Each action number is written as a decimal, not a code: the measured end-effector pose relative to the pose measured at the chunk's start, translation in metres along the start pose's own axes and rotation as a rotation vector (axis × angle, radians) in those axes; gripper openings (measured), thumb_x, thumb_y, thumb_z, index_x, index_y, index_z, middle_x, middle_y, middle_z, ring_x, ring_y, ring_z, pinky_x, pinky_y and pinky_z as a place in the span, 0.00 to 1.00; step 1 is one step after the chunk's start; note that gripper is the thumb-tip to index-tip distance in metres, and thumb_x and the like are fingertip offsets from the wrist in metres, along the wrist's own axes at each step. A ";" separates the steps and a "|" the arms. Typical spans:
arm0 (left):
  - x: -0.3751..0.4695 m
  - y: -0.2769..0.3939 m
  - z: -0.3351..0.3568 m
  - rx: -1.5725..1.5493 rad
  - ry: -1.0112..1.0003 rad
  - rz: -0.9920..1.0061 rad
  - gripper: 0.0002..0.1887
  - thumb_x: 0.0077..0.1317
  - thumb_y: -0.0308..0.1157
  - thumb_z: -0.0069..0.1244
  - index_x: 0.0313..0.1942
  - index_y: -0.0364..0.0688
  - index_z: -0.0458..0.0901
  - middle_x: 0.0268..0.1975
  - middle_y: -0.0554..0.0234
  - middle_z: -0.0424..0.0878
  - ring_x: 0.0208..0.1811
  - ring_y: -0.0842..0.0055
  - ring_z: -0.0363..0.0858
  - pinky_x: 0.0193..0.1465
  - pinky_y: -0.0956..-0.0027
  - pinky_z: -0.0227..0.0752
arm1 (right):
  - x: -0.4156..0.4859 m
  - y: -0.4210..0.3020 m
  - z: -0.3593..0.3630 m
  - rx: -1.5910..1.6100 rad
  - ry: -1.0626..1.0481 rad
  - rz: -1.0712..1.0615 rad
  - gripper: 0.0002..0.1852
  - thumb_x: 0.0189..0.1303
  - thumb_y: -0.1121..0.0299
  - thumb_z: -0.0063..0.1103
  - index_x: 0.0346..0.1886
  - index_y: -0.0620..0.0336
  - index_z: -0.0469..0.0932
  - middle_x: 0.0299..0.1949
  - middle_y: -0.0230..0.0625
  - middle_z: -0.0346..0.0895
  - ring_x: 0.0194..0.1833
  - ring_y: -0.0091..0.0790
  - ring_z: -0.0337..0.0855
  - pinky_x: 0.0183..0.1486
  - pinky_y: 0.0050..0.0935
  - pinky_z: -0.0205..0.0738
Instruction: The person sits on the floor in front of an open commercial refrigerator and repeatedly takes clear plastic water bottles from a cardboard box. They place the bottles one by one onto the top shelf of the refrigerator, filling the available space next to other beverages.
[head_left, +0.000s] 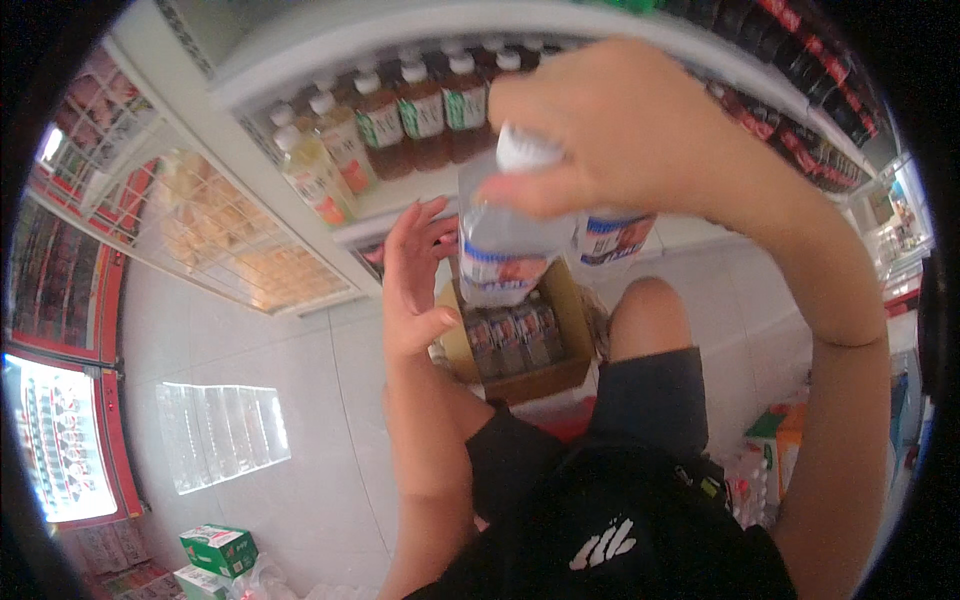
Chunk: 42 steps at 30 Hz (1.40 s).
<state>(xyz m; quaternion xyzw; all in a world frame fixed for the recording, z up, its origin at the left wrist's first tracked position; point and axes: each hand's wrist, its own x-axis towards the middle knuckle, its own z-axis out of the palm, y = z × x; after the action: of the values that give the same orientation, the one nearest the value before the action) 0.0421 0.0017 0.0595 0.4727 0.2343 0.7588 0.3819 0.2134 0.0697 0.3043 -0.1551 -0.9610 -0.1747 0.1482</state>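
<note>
My right hand (600, 135) grips a clear plastic bottle (499, 247) near its white cap, in front of the shelf. A second bottle with a similar blue, white and red label (615, 238) shows below that hand; whether the hand also holds it, I cannot tell. Left of the gripped bottle, my left hand (420, 277) is raised with its fingers apart and nothing in it. Below both hands, an open cardboard box (536, 386) stands between my legs with several similar bottles (517, 337) upright inside.
Capped tea and juice bottles (382, 124) line the white shelf (405, 191) ahead. Dark bottles with red labels (817, 150) stand at the right. A wire rack (217, 217) with packaged goods is at the left, and a lit red fridge (112, 442) beyond. Green cartons (219, 551) sit lower left.
</note>
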 end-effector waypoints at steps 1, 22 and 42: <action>-0.005 0.002 0.008 0.040 -0.100 -0.039 0.46 0.48 0.39 0.74 0.64 0.35 0.67 0.56 0.52 0.81 0.56 0.68 0.81 0.59 0.62 0.72 | -0.013 -0.006 0.015 0.067 -0.023 0.009 0.21 0.55 0.46 0.67 0.30 0.56 0.77 0.22 0.40 0.76 0.27 0.47 0.80 0.30 0.40 0.72; 0.007 -0.027 0.005 0.773 0.263 -0.452 0.34 0.46 0.41 0.75 0.48 0.34 0.76 0.41 0.56 0.87 0.41 0.73 0.84 0.45 0.67 0.77 | -0.169 -0.028 0.367 0.371 -0.463 0.268 0.14 0.66 0.55 0.54 0.40 0.55 0.81 0.26 0.48 0.81 0.30 0.53 0.85 0.31 0.53 0.80; 0.009 -0.020 0.011 0.760 0.275 -0.587 0.35 0.46 0.34 0.74 0.52 0.31 0.75 0.41 0.56 0.87 0.42 0.77 0.83 0.47 0.69 0.78 | -0.213 -0.071 0.506 0.472 -0.829 0.717 0.25 0.71 0.51 0.43 0.56 0.62 0.77 0.44 0.51 0.84 0.54 0.58 0.80 0.62 0.53 0.68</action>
<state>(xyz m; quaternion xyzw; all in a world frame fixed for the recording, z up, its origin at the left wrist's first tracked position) 0.0572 0.0208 0.0548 0.3881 0.6657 0.5354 0.3457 0.2649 0.1469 -0.2414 -0.4882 -0.8391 0.1796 -0.1593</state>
